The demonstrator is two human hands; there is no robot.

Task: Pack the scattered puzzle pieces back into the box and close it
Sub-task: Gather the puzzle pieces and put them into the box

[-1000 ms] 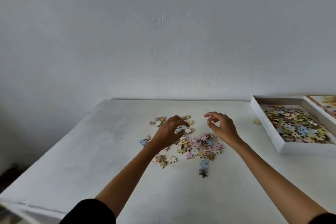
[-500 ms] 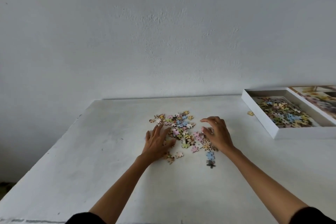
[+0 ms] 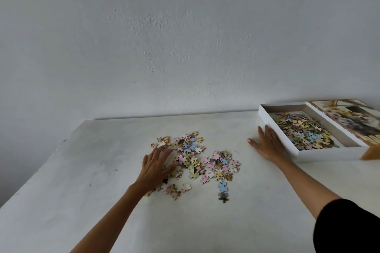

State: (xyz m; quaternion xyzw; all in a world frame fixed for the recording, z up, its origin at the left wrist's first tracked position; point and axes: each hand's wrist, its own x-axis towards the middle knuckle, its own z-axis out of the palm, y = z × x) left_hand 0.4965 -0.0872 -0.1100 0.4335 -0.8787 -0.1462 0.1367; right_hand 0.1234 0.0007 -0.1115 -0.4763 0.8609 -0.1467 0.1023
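Several pastel puzzle pieces [image 3: 197,160] lie scattered in a loose pile on the white table [image 3: 82,181]. My left hand [image 3: 157,167] rests flat on the left side of the pile, fingers spread, covering some pieces. A white open box [image 3: 329,153] with several pieces inside sits at the right. My right hand [image 3: 267,144] lies flat against the box's left wall, fingers apart, holding nothing. The printed lid [image 3: 353,119] lies to the right of the box, partly under it.
A plain white wall stands right behind the table's far edge. The table's left edge runs diagonally at the left. Two stray pieces [image 3: 223,192] lie apart in front of the pile.
My right hand left the pile and moved right to the box's side. My left hand stays pressed on the pile's left part. The view has shifted slightly.
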